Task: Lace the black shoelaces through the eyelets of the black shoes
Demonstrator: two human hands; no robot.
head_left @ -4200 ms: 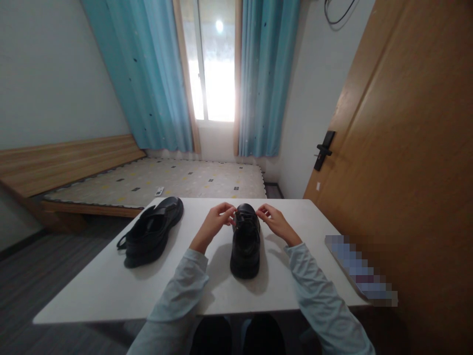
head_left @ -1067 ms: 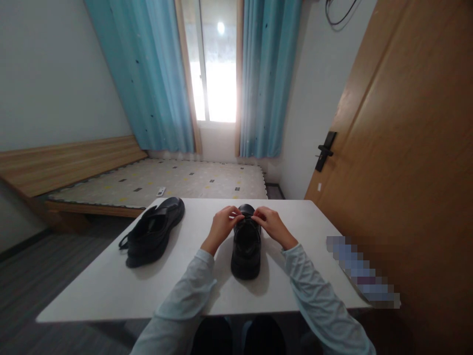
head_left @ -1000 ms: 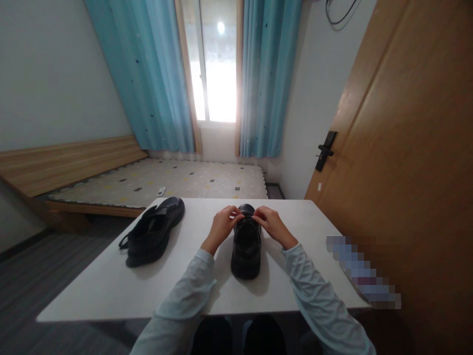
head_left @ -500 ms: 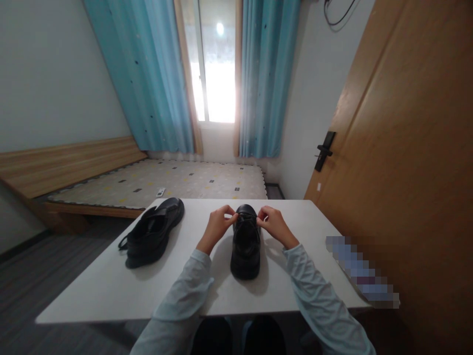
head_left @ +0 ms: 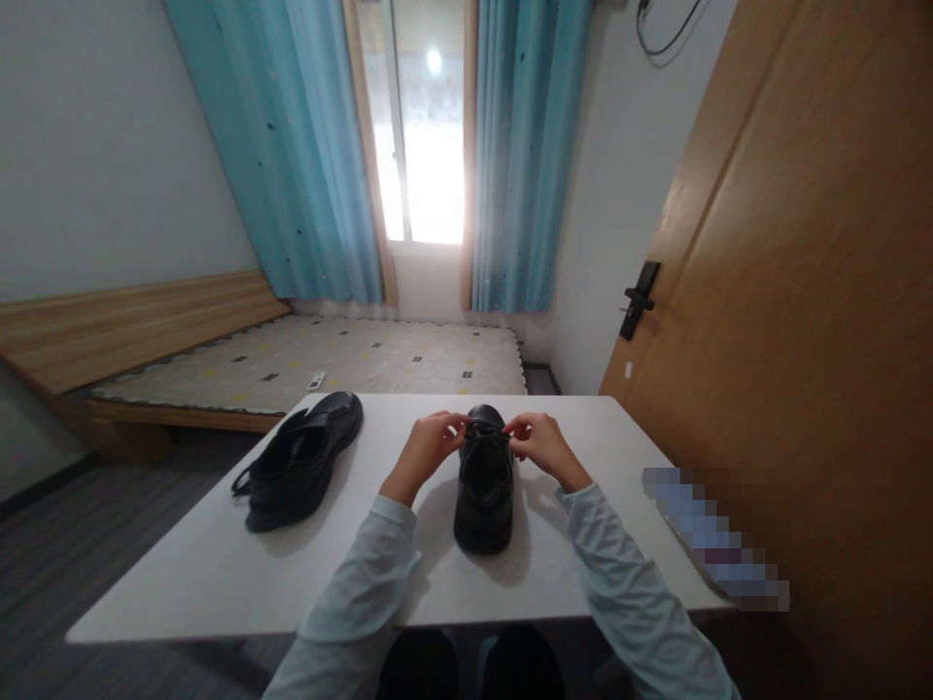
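Observation:
A black shoe (head_left: 484, 506) stands on the white table (head_left: 219, 583) in front of me, its toe pointing away and its heel toward me. My left hand (head_left: 431, 445) is at the left side of its lacing, thumb and fingers pinched on a dark lace. From the right, my right hand (head_left: 542, 443) pinches at the laces too, close to the toe. The lace ends are small and dark against the shoe. A second black shoe (head_left: 302, 467) lies at an angle on the left of the table, a loop sticking out at its heel.
Behind the table is a bed with a patterned mattress (head_left: 394, 360) and a small white object (head_left: 316, 381) on it. A wooden door (head_left: 794, 321) stands at the right, beside a blurred flat item (head_left: 714, 540) on the table's right edge.
Both hands have shifted slightly at the laces, the right hand's fingers reaching a little further over the shoe. Both shoes stay in place.

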